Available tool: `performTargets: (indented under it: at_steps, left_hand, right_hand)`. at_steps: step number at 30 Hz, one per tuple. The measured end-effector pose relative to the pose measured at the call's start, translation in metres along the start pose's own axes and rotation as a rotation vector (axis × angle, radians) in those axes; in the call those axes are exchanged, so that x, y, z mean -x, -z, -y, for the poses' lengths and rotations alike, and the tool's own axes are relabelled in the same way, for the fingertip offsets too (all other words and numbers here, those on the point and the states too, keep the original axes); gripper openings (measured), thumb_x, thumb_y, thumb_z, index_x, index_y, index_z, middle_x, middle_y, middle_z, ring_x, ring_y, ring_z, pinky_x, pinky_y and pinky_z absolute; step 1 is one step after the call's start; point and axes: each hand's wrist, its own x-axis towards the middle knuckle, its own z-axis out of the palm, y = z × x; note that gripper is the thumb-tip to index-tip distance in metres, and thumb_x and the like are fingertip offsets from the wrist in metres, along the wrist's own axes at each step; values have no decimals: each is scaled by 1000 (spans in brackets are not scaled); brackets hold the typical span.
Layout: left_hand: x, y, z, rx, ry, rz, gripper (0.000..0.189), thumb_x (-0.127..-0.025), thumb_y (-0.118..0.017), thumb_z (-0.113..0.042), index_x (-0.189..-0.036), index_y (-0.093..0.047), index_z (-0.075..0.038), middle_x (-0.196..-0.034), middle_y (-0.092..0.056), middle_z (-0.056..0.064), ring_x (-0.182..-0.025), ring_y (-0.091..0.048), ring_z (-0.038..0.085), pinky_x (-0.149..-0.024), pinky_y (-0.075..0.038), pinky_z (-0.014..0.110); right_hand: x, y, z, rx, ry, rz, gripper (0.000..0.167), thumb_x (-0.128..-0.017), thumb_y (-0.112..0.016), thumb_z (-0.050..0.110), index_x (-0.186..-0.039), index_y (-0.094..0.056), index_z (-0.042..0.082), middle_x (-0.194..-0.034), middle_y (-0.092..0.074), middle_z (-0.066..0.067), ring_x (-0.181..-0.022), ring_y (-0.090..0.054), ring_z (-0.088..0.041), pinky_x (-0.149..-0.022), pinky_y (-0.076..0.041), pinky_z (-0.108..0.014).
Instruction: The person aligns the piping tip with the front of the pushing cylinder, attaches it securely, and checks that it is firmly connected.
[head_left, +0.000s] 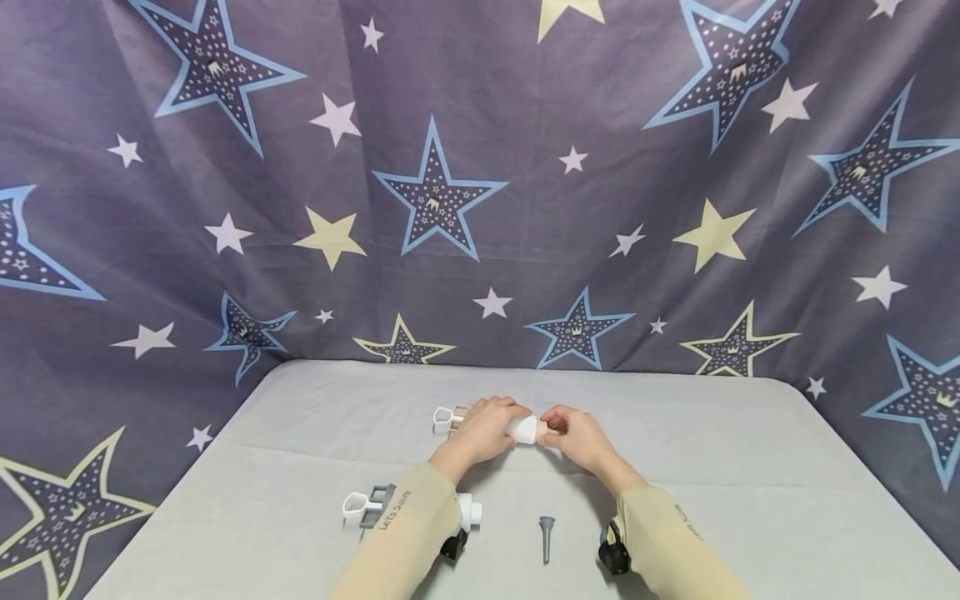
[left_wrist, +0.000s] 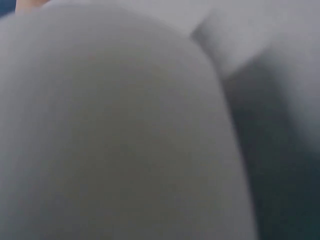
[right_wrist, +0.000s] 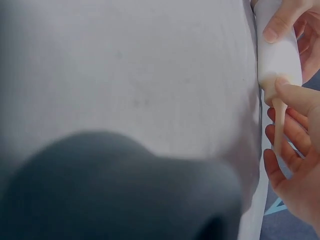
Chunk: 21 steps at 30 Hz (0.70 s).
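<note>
My left hand [head_left: 486, 428] grips a white cylindrical tube [head_left: 522, 430] lengthwise over the table, its thumb on the near side. At the tube's left end, a white loop handle [head_left: 442, 420] and a brownish bracket stick out past the hand. My right hand [head_left: 579, 435] pinches a beige tapered nozzle [right_wrist: 279, 117] at the tube's right end, thumb on its wide collar. In the right wrist view the nozzle's collar meets the tube's end and its thin tip points away from the tube. The left wrist view is mostly filled by a blurred pale sleeve [left_wrist: 120, 120].
A similar white tube [head_left: 470, 512], with a grey bracket [head_left: 375, 502] and white loop handle [head_left: 354, 505], lies partly behind the left sleeve. A grey tapered nozzle [head_left: 546, 540] lies between the forearms. A star-patterned curtain [head_left: 480, 183] hangs behind the grey-covered table [head_left: 750, 467].
</note>
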Motion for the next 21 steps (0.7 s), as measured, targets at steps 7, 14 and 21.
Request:
performTargets:
  at_steps: [7,14,21]
  left_hand:
    - [3,5,-2,-23,-5,17,48,-73,-71,-18,-120,-59,-21,-118,-59,-1,-107,-55,18,-91,-43,36]
    - [3,11,-6,-42,-22,5,47,-75,-69,-19,-120,-59,-20,-119,-58,-2,-109,-54,18,-93,-42,36]
    - [7,17,-13,-28,-14,11,42,-79,-66,-21,-120,-58,-21,-120,-58,-2,-112,-52,18,-98,-39,39]
  right_hand:
    - [1,-1,1,-15,-5,10,25,-73,-73,11,-97,-64,7,-90,-68,-3,-84,-63,-17,-82,-48,-37]
    - [4,4,-1,6,21,24,38,-73,-72,8,-108,-60,-1,-95,-67,-12,-88,-63,-25,-83,-49,-40]
    - [7,16,0,6,-9,54,40,-74,-71,12,-110,-58,-2,-98,-65,-13,-89,-62,-26,-82,-49,-41]
